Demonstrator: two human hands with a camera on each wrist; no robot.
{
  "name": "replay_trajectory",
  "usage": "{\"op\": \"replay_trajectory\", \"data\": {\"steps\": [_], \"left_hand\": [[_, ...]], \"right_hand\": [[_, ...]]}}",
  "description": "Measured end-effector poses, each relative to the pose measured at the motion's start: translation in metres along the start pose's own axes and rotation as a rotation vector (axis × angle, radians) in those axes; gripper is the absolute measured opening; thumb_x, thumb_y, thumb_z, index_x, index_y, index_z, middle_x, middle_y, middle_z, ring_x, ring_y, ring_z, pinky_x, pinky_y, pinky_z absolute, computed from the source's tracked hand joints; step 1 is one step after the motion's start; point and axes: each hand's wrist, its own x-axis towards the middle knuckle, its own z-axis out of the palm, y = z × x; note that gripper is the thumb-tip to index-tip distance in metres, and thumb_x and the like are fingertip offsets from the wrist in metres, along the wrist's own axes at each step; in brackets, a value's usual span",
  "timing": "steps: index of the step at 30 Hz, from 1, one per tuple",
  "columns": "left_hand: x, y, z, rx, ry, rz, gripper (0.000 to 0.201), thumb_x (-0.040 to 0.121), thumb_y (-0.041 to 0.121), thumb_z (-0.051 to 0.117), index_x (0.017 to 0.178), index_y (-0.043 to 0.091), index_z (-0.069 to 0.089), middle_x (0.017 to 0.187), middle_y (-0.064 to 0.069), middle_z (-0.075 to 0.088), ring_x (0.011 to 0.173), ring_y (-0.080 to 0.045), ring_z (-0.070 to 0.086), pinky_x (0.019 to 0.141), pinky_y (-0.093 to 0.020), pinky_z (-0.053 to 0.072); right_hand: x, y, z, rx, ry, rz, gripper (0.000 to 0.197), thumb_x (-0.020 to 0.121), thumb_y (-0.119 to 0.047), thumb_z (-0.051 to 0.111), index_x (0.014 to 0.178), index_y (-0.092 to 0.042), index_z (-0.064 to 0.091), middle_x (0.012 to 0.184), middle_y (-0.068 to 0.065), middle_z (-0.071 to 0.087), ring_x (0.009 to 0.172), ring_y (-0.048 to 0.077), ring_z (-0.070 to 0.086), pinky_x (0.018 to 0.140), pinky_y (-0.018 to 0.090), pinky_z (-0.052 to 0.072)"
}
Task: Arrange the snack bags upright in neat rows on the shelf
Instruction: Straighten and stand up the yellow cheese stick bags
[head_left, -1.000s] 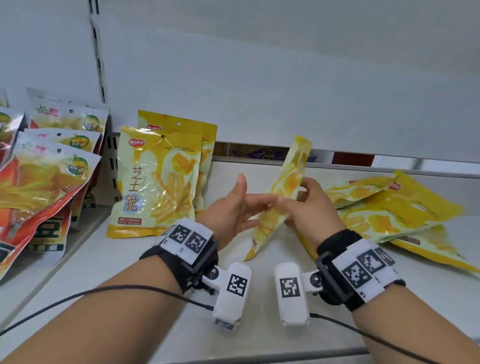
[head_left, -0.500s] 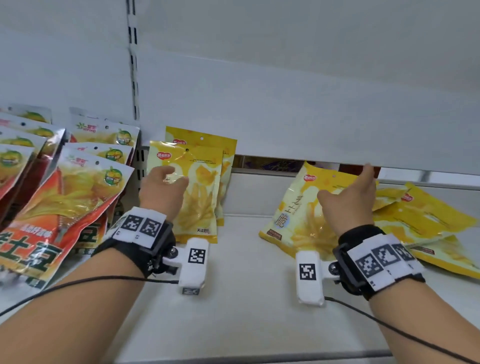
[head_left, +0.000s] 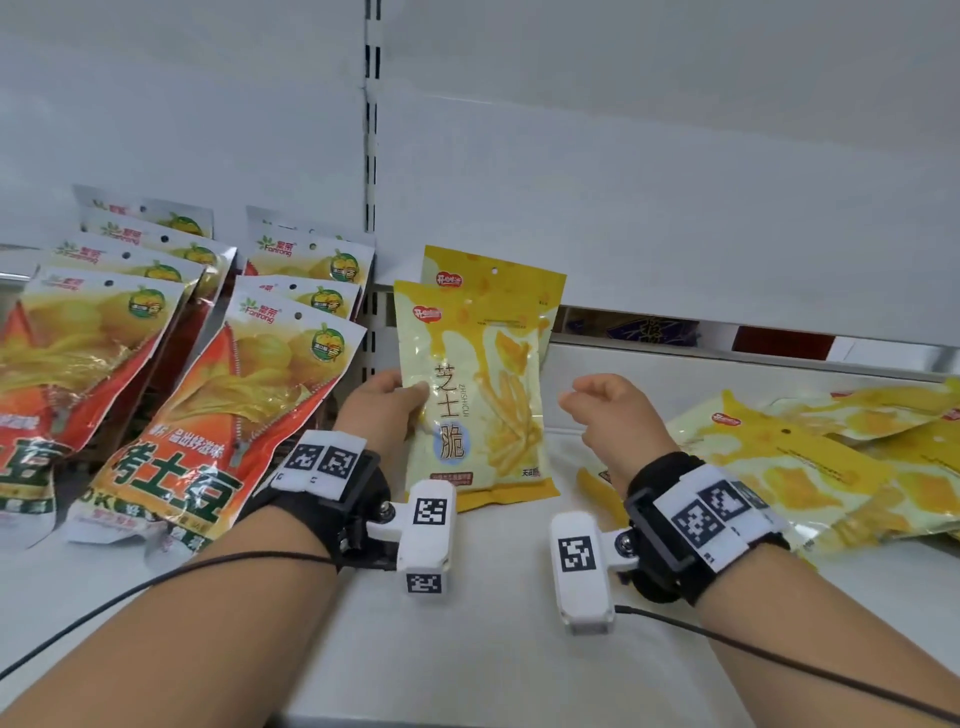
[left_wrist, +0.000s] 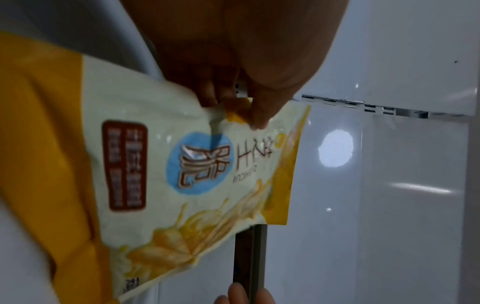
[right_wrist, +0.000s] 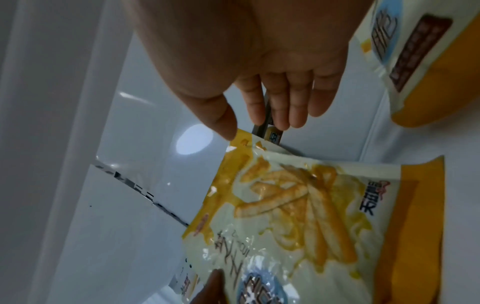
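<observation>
A yellow cheese-stick snack bag (head_left: 470, 395) stands upright on the white shelf (head_left: 493, 597), with a second like bag (head_left: 498, 270) upright right behind it. My left hand (head_left: 410, 389) pinches the front bag's left edge between thumb and fingers; the left wrist view shows that pinch (left_wrist: 233, 111) on the bag (left_wrist: 182, 168). My right hand (head_left: 576, 395) hovers just right of the bag with relaxed fingers and holds nothing. In the right wrist view the empty right hand (right_wrist: 259, 121) sits above the bag (right_wrist: 298, 205). Several more yellow bags (head_left: 810, 462) lie flat at the right.
Orange potato-snack bags (head_left: 218, 405) lean in rows at the left, close beside my left hand. The shelf's back panel (head_left: 675, 234) and a slotted upright (head_left: 370, 156) rise behind. Another yellow bag (right_wrist: 415, 51) lies near my right hand.
My right hand has left the bag lying at the right and moved left, next to the standing bag. My left hand has slid down to pinch the front bag's left edge.
</observation>
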Motion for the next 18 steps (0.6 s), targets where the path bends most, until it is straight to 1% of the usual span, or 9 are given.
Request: {"op": "replay_trajectory", "data": {"steps": [2, 5, 6, 8, 10, 12, 14, 16, 18], "left_hand": [[0.001, -0.004, -0.001, -0.121, -0.026, -0.021, 0.019, 0.092, 0.014, 0.057, 0.078, 0.02, 0.069, 0.095, -0.018, 0.072, 0.086, -0.032, 0.066, 0.086, -0.055, 0.053], [0.005, -0.008, -0.003, -0.256, -0.099, -0.032, 0.025, 0.095, 0.012, 0.051, 0.08, 0.02, 0.07, 0.09, -0.012, 0.075, 0.078, -0.029, 0.072, 0.066, -0.043, 0.057], [0.006, -0.008, -0.004, -0.256, -0.119, -0.028, 0.025, 0.095, 0.012, 0.05, 0.081, 0.02, 0.069, 0.088, -0.011, 0.075, 0.075, -0.027, 0.072, 0.064, -0.041, 0.057], [0.009, -0.007, -0.003, -0.229, -0.16, 0.001, 0.022, 0.096, 0.012, 0.05, 0.084, 0.02, 0.067, 0.087, -0.009, 0.075, 0.073, -0.025, 0.071, 0.067, -0.041, 0.057], [0.011, -0.007, -0.002, -0.221, -0.184, 0.031, 0.02, 0.096, 0.011, 0.049, 0.088, 0.02, 0.066, 0.086, -0.007, 0.075, 0.072, -0.022, 0.071, 0.066, -0.038, 0.057], [0.012, -0.008, -0.002, -0.227, -0.191, 0.047, 0.022, 0.095, 0.01, 0.05, 0.087, 0.022, 0.067, 0.086, -0.006, 0.075, 0.072, -0.021, 0.071, 0.063, -0.035, 0.056], [0.012, -0.01, -0.002, -0.24, -0.186, 0.049, 0.029, 0.095, 0.011, 0.05, 0.079, 0.025, 0.07, 0.084, -0.006, 0.075, 0.071, -0.021, 0.072, 0.06, -0.033, 0.056], [0.014, -0.012, -0.002, -0.26, -0.175, 0.036, 0.03, 0.095, 0.012, 0.05, 0.077, 0.025, 0.07, 0.085, -0.007, 0.075, 0.071, -0.022, 0.072, 0.059, -0.033, 0.056], [0.015, -0.013, -0.002, -0.289, -0.16, 0.021, 0.023, 0.095, 0.012, 0.05, 0.083, 0.021, 0.068, 0.088, -0.009, 0.075, 0.075, -0.024, 0.072, 0.064, -0.038, 0.056]], "right_hand": [[0.005, 0.001, 0.007, 0.039, 0.022, 0.013, 0.036, 0.087, -0.029, 0.06, 0.12, -0.016, 0.052, 0.117, 0.002, 0.055, 0.111, 0.02, 0.053, 0.103, 0.043, 0.041], [0.013, 0.0, 0.014, 0.153, 0.034, 0.017, 0.037, 0.088, -0.035, 0.059, 0.12, -0.018, 0.053, 0.119, 0.001, 0.057, 0.11, 0.018, 0.055, 0.101, 0.041, 0.043], [0.015, 0.0, 0.016, 0.21, 0.024, 0.006, 0.031, 0.088, -0.036, 0.058, 0.116, -0.021, 0.055, 0.116, 0.0, 0.06, 0.106, 0.016, 0.057, 0.097, 0.039, 0.046], [0.018, -0.001, 0.018, 0.314, -0.011, -0.045, 0.009, 0.091, -0.033, 0.057, 0.096, -0.027, 0.062, 0.101, -0.003, 0.068, 0.092, 0.011, 0.064, 0.081, 0.03, 0.051], [0.02, 0.002, 0.019, 0.386, -0.013, -0.088, 0.016, 0.094, -0.026, 0.054, 0.083, -0.026, 0.067, 0.089, -0.003, 0.073, 0.083, 0.014, 0.068, 0.075, 0.031, 0.053], [0.021, 0.009, 0.019, 0.456, -0.007, -0.096, 0.023, 0.095, -0.019, 0.052, 0.082, -0.023, 0.07, 0.087, -0.001, 0.074, 0.086, 0.019, 0.068, 0.082, 0.037, 0.053], [0.02, 0.016, 0.02, 0.489, -0.03, -0.091, 0.023, 0.095, -0.016, 0.051, 0.084, -0.021, 0.07, 0.085, -0.002, 0.074, 0.085, 0.019, 0.068, 0.081, 0.036, 0.053], [0.019, 0.024, 0.019, 0.5, -0.094, -0.072, 0.021, 0.095, -0.015, 0.051, 0.087, -0.02, 0.069, 0.083, -0.001, 0.074, 0.077, 0.015, 0.069, 0.068, 0.029, 0.056], [0.017, 0.03, 0.018, 0.46, -0.2, -0.03, 0.017, 0.093, -0.013, 0.053, 0.089, -0.017, 0.069, 0.084, 0.002, 0.074, 0.073, 0.015, 0.07, 0.059, 0.026, 0.055]]}}
